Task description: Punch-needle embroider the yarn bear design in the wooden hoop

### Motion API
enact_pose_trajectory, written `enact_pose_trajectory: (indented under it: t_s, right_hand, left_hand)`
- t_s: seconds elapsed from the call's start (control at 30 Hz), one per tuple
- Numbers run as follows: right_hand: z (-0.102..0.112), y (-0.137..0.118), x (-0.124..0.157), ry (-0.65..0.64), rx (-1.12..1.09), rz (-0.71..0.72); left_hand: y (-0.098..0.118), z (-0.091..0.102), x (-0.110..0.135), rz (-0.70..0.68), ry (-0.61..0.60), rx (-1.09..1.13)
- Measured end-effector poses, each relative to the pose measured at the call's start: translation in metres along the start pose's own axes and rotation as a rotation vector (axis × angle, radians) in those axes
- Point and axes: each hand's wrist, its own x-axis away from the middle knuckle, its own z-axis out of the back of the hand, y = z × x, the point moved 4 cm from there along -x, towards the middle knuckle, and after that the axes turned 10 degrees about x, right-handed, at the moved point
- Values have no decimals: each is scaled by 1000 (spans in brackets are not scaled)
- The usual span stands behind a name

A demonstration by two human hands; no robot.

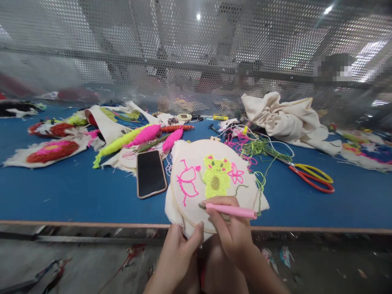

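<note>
My left hand (180, 250) grips the near left edge of an embroidery hoop (178, 207), thumb on top. Off-white cloth (200, 157) is stretched in the hoop, its frayed edges hanging outside. A yellow-green animal figure (219, 181) with a brown belly fills the middle, pink outlines (187, 183) lie to its left and a pink flower (237, 173) to its right. In my right hand (233, 233) is a pink-handled punch needle (234, 210), its tip at the cloth below the figure. A dark green stitched line (239, 188) curves at the right.
A phone (151, 173) lies left of the hoop. Pink yarn (143, 135), yellow yarn (118, 144) and stitched pieces lie at left. Scissors (315, 178), tangled green yarn (257, 148) and bundled cloth (280, 116) are at right. A perforated metal screen (183, 53) stands behind the blue table (101, 200).
</note>
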Motion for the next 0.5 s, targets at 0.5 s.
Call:
enact_pose_trajectory:
  t_s: [0.5]
  right_hand:
    - [-8,2,14,50,-120,-106]
  left_hand:
    - [-9,2,0,-29,45,-52]
